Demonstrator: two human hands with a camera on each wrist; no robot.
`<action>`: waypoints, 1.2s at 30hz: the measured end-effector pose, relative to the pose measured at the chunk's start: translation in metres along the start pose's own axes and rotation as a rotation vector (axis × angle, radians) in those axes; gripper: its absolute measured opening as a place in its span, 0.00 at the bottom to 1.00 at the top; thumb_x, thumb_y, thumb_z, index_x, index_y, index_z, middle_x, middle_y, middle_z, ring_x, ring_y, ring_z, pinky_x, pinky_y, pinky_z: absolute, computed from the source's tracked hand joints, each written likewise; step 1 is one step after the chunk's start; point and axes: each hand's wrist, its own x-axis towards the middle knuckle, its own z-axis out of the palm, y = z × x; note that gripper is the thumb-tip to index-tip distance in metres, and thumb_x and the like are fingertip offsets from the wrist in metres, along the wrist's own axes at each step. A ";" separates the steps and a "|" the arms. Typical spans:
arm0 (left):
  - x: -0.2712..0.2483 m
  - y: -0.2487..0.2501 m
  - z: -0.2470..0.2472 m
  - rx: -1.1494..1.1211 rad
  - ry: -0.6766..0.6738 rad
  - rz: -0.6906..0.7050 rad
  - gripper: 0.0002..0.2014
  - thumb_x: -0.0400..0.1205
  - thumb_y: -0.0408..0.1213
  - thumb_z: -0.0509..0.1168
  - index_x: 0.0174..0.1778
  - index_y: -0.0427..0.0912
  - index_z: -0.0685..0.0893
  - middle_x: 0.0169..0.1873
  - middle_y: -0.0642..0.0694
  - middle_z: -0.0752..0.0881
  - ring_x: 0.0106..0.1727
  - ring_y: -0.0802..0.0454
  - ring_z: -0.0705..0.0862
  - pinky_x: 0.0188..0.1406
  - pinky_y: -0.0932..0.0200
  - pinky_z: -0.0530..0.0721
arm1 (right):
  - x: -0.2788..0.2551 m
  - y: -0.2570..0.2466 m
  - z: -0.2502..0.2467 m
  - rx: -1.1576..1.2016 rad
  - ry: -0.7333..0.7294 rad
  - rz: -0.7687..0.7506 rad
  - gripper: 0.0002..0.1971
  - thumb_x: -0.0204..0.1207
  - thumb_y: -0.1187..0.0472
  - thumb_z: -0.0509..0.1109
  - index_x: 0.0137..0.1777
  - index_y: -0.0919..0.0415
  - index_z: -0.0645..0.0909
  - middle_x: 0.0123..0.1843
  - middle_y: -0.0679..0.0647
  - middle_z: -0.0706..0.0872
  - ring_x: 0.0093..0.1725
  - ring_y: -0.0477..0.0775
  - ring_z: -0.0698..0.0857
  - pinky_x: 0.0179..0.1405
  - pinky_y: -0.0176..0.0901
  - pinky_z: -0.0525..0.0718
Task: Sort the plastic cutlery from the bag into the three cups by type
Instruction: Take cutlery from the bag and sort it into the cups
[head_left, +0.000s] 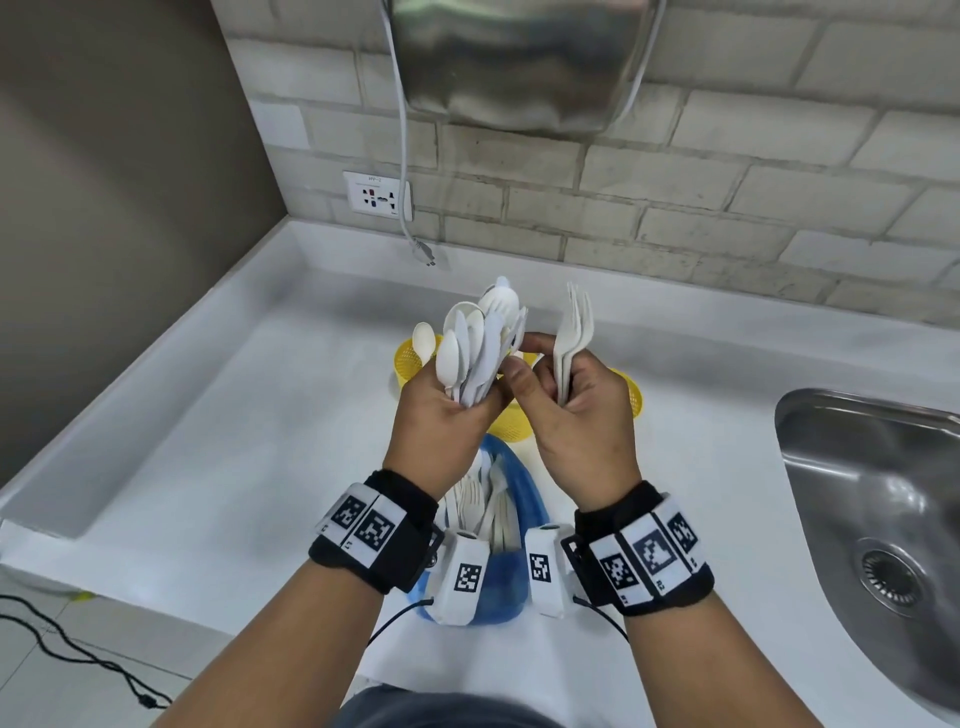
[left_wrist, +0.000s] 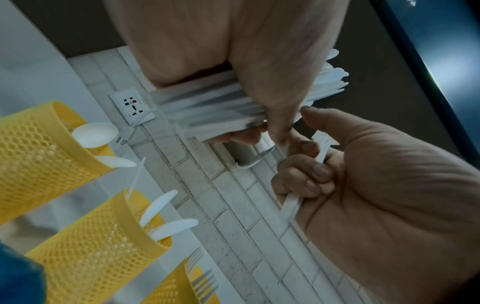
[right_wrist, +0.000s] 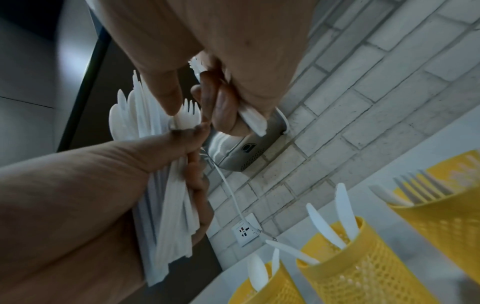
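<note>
Above the counter my left hand (head_left: 460, 402) grips a fanned bundle of mixed white cutlery (head_left: 480, 340), handles down. Beside it my right hand (head_left: 543, 371) holds a few forks (head_left: 571, 332) in its curled fingers. Its thumb and forefinger pinch the head of another fork (right_wrist: 187, 115) still in the bundle (right_wrist: 171, 205). Three yellow mesh cups stand behind the hands: one with spoons (left_wrist: 33, 156), one with knives (left_wrist: 98, 236), one with forks (left_wrist: 179, 288). The blue bag (head_left: 519, 506) lies under my wrists with more cutlery inside.
A steel sink (head_left: 883, 519) is sunk into the white counter at the right. On the brick wall are a socket (head_left: 376, 192), a dangling plug cable (head_left: 422, 249) and a metal appliance (head_left: 519, 62). A raised ledge (head_left: 156, 364) borders the counter at the left.
</note>
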 end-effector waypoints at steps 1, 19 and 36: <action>-0.001 0.001 0.000 -0.007 -0.011 0.011 0.13 0.82 0.28 0.75 0.62 0.33 0.88 0.46 0.50 0.94 0.50 0.59 0.92 0.46 0.68 0.85 | 0.000 0.000 0.001 0.007 0.014 0.003 0.05 0.81 0.62 0.76 0.55 0.53 0.88 0.29 0.60 0.76 0.30 0.56 0.76 0.37 0.46 0.82; -0.011 0.015 -0.002 -0.134 -0.151 0.030 0.16 0.77 0.24 0.77 0.60 0.34 0.89 0.49 0.40 0.94 0.53 0.44 0.94 0.49 0.55 0.91 | 0.002 -0.017 -0.002 0.464 -0.161 0.333 0.12 0.87 0.60 0.66 0.58 0.72 0.83 0.46 0.66 0.89 0.32 0.49 0.86 0.23 0.32 0.77; -0.005 0.020 -0.012 0.045 -0.060 0.051 0.09 0.73 0.33 0.82 0.43 0.49 0.91 0.35 0.63 0.92 0.39 0.68 0.89 0.42 0.73 0.83 | 0.013 -0.052 -0.038 0.071 -0.181 -0.216 0.07 0.88 0.69 0.66 0.59 0.62 0.84 0.25 0.52 0.65 0.25 0.48 0.65 0.29 0.39 0.68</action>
